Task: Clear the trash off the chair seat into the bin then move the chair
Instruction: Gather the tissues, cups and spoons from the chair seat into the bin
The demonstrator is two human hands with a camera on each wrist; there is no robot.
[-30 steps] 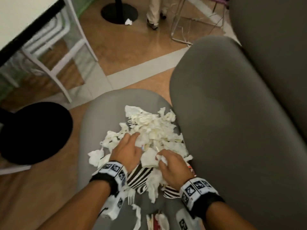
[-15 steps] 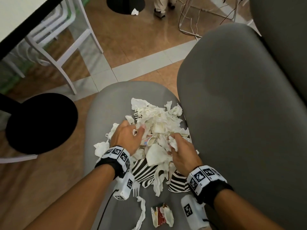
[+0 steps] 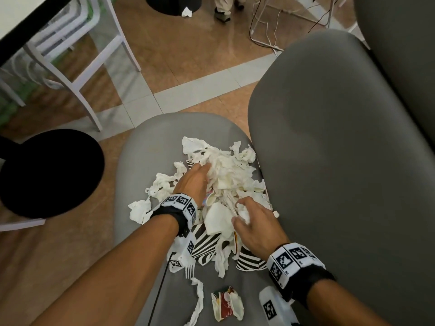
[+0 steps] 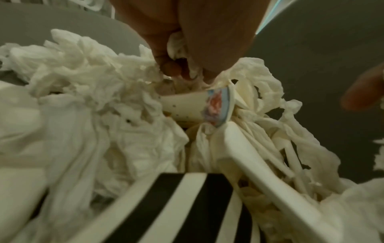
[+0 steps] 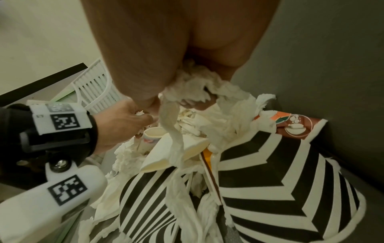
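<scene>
The grey chair seat [image 3: 153, 149] carries a heap of white crumpled tissues [image 3: 230, 168], a white paper cup [image 3: 219, 220] and black-and-white striped cups [image 3: 204, 243]. My left hand [image 3: 204, 170] is dug into the far part of the heap. In the left wrist view its fingers [image 4: 170, 65] curl round tissue. My right hand [image 3: 240, 212] sits nearer, beside the chair back, and clutches a wad of tissue [image 5: 191, 85]. A tissue strip [image 5: 174, 131] hangs from that wad. A crushed red carton [image 3: 226, 307] and a loose tissue strip [image 3: 199, 302] lie at the seat's near end.
The grey chair back [image 3: 329, 161] rises close on the right. A black round object [image 3: 47, 172] sits on the floor to the left; I cannot tell what it is. White chair legs [image 3: 77, 83] and a table edge stand at the far left. A person's feet [image 3: 223, 10] are at the top.
My left hand has moved farther into the heap, toward its far side. My right hand has kept its hold on tissue near the middle.
</scene>
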